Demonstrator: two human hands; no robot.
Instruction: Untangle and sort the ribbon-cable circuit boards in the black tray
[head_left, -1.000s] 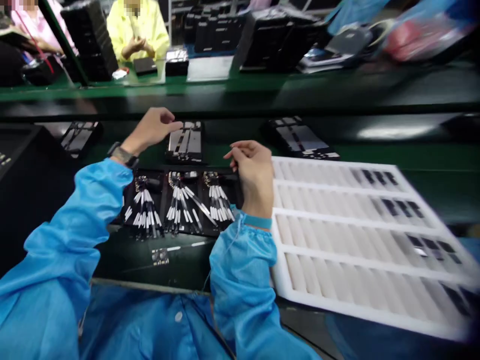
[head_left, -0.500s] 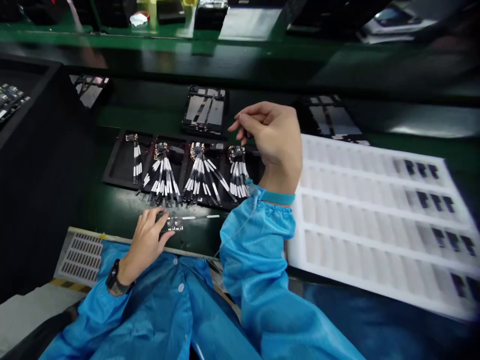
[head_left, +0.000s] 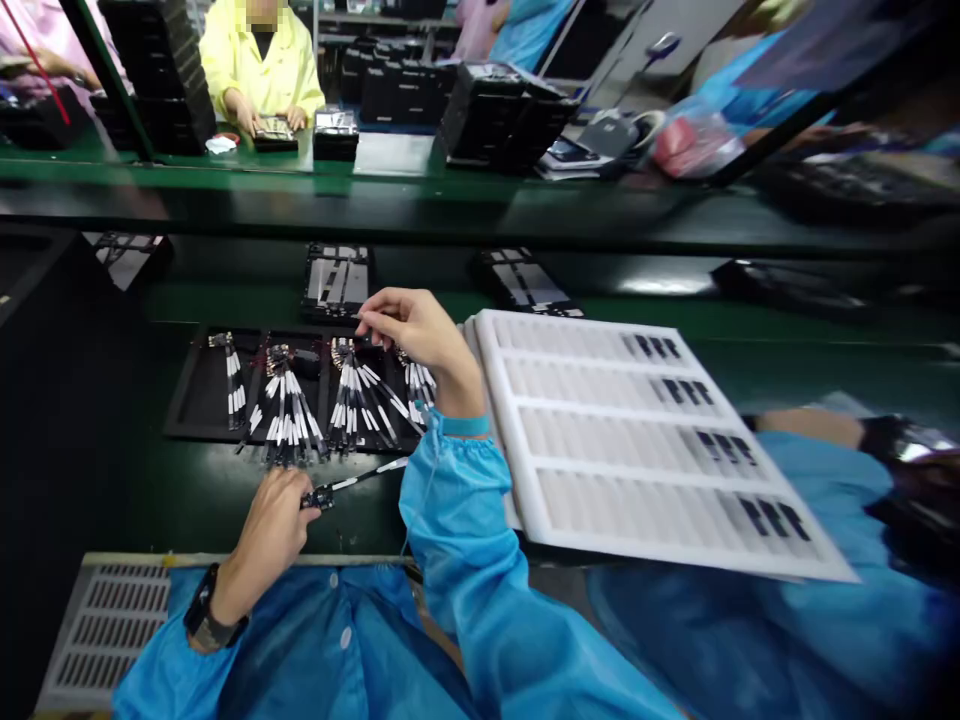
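Note:
My left hand (head_left: 274, 515) is closed at the front edge of the bench, pinching a small circuit board (head_left: 322, 497) between thumb and fingers. From the board a thin black-and-white flex cable (head_left: 371, 473) stretches right. My right hand (head_left: 424, 335) hovers over the right part of a black compartment tray (head_left: 196, 405), its thumb and fingers pinched. Whatever those fingers hold, if anything, is too small to make out. In the tray's compartments lie fanned bundles of boards with flex cables (head_left: 292, 415); the rightmost bundle (head_left: 418, 382) is partly behind my right wrist.
A white slotted foam tray (head_left: 600, 420) with several black pieces lies at right. Black device stacks (head_left: 337, 280) line the back of the bench. A large black box (head_left: 52, 420) walls the left. Across the shelf (head_left: 420, 205) sits a co-worker in yellow (head_left: 262, 65); another person's blue sleeve (head_left: 810, 480) is at right.
The view has tilted up, bringing co-workers into sight. The circuit board lay flat by my left fingers and is now tilted in their grip. My right hand stays raised and pinched over the tray.

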